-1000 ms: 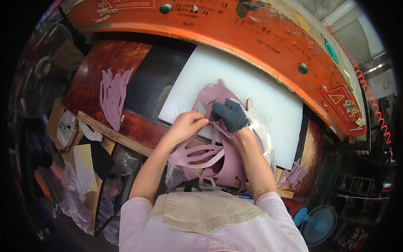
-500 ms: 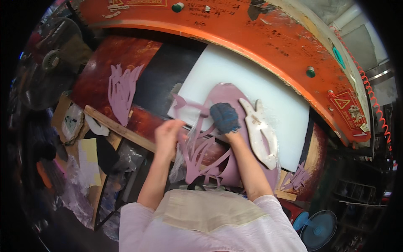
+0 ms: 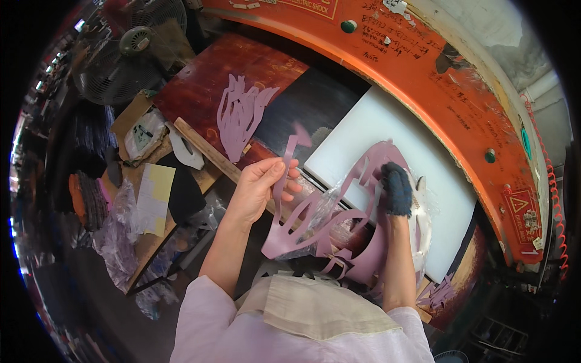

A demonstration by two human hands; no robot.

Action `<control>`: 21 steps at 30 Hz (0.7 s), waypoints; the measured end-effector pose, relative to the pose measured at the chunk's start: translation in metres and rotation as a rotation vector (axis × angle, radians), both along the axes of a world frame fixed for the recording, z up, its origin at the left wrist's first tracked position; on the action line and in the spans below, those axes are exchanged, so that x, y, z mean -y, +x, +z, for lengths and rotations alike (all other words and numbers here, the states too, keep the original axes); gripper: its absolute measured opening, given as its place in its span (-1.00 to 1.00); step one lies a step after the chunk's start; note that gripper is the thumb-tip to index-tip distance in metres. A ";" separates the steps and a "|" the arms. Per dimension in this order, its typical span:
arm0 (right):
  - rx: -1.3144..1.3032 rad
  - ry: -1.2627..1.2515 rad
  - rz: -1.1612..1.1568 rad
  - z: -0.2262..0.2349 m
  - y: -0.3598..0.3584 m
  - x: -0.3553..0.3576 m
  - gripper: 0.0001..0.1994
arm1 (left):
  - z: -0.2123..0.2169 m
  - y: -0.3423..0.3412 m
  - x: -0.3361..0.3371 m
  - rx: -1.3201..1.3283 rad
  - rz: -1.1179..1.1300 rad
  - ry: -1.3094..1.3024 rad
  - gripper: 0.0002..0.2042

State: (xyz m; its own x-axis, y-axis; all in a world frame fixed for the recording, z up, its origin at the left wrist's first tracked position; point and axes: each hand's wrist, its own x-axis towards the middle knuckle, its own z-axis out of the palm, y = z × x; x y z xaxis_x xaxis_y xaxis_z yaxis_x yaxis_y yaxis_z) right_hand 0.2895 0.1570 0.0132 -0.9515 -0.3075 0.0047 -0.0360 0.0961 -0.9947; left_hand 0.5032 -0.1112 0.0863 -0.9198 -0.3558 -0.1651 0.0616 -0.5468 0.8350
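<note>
My bare left hand (image 3: 266, 184) is closed, pinching a narrow mauve strip (image 3: 279, 190) between thumb and fingers. The strip's upper end is blurred by motion; its lower end runs into a web of cut mauve material (image 3: 290, 239) hanging at the table's near edge. My right hand (image 3: 396, 189), in a dark blue knitted glove, rests on the mauve sheet (image 3: 378, 251) beside a flat white sandal-shaped piece (image 3: 425, 221). The glove covers part of that piece, and its fingertips are hard to make out. Long openings show in the sheet.
A white board (image 3: 442, 181) lies under the sheet, below an orange machine beam (image 3: 417, 66). Mauve strips (image 3: 239, 115) are piled on the reddish table at left; more scraps (image 3: 439, 293) lie at right. A wooden bar (image 3: 206, 148) edges the table. A fan (image 3: 130, 54) stands far left.
The view has turned, shifting the scene. My left hand now holds a strip up and apart from the sheet. My gloved right hand has moved closer to the white piece.
</note>
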 end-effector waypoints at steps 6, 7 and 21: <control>-0.083 0.110 -0.173 0.013 0.031 -0.035 -0.78 | 0.004 -0.003 0.009 0.034 -0.016 -0.053 -0.71; -0.121 0.125 -0.166 0.013 0.034 -0.041 -0.78 | 0.004 -0.003 0.013 0.026 -0.016 -0.061 -0.71; -0.780 1.109 -0.304 0.031 0.052 -0.113 -0.43 | 0.107 -0.064 0.236 -0.452 0.294 -0.254 -0.67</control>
State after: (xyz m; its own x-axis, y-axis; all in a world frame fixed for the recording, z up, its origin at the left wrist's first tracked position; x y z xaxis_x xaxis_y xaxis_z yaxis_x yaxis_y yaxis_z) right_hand 0.3418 0.2702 0.0440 -0.8455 -0.2835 0.4525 -0.3759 0.9179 -0.1273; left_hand 0.4396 -0.3474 0.1932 -0.7362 -0.5832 0.3434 0.5597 -0.2393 0.7934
